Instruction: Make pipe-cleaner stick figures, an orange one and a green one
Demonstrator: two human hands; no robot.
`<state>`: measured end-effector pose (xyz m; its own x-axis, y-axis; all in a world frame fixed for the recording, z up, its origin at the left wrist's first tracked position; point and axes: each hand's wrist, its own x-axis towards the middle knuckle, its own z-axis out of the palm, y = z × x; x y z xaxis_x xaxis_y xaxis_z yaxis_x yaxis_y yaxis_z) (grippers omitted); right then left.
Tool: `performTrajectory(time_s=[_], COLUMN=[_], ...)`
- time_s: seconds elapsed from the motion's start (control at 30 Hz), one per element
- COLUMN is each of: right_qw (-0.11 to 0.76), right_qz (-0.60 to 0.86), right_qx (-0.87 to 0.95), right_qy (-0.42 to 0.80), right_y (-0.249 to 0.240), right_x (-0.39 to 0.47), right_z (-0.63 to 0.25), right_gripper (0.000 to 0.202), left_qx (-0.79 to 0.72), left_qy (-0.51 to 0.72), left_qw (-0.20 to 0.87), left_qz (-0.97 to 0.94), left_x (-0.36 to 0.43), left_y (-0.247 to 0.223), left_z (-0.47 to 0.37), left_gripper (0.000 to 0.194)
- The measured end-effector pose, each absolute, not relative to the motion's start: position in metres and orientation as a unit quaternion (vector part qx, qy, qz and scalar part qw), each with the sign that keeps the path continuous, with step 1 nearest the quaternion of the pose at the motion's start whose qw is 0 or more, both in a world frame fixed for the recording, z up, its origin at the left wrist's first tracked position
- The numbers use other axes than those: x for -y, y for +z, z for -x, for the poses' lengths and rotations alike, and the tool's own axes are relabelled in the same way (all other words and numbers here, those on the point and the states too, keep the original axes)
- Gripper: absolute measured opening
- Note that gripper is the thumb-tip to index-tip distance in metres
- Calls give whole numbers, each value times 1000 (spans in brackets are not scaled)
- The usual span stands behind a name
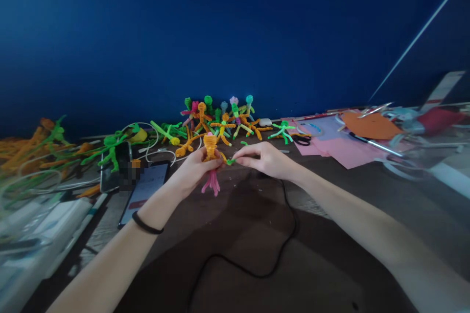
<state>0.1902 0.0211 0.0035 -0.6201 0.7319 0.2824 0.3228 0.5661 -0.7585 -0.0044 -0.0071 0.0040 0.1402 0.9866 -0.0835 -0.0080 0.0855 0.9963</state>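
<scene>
- While the left hand [200, 166] grips an orange figure [210, 144] with pink strands hanging below it, the right hand [267, 159] pinches a small green piece [230, 162] between thumb and fingers.
- That figure is held above the dark table [323, 264], near the middle of the view; the green piece is at the end of its orange arm, though whether the two are joined I cannot tell.
- Around the left wrist sits a black band [147, 225].
- Just beyond the hands, a cluster of fuzzy, many-coloured figures [223, 120] stands against the blue wall [235, 29].
- Left of the hands lies a phone [150, 188] with its screen lit; farther left, orange and green strands are heaped, blurred.
- To the right are black-handled scissors [302, 140], pink sheets [354, 150] and an orange sheet [370, 126].
- Nearer the body, a black cable [220, 255] curves over the table.
</scene>
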Motion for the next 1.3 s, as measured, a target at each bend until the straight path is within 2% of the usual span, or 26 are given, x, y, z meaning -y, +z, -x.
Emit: performTrajectory(time_s=[0.53, 0.73, 0.87, 0.97, 1.17, 1.3], right_qw=[280, 261, 270, 281, 306, 299], right_qz=[317, 330, 317, 312, 304, 255], right_qx=[851, 843, 835, 831, 863, 916], right_qy=[311, 335, 361, 366, 263, 77], right_y=[7, 7, 5, 3, 0, -2], right_x=[-19, -16, -14, -12, -6, -2], right_z=[-191, -190, -187, -185, -181, -180], right_gripper=[19, 18, 19, 15, 13, 16], left_qx=[-501, -527, -538, -544, -518, -484], left_qy=[377, 351, 356, 352, 396, 386], left_qw=[556, 496, 433, 427, 531, 617], left_qz=[-546, -595, -630, -631, -542, -486], left_x=[13, 15, 17, 18, 16, 14], left_y=[9, 8, 7, 6, 1, -3], left_z=[0, -3, -5, -5, -8, -9], left_gripper=[22, 19, 18, 20, 13, 5])
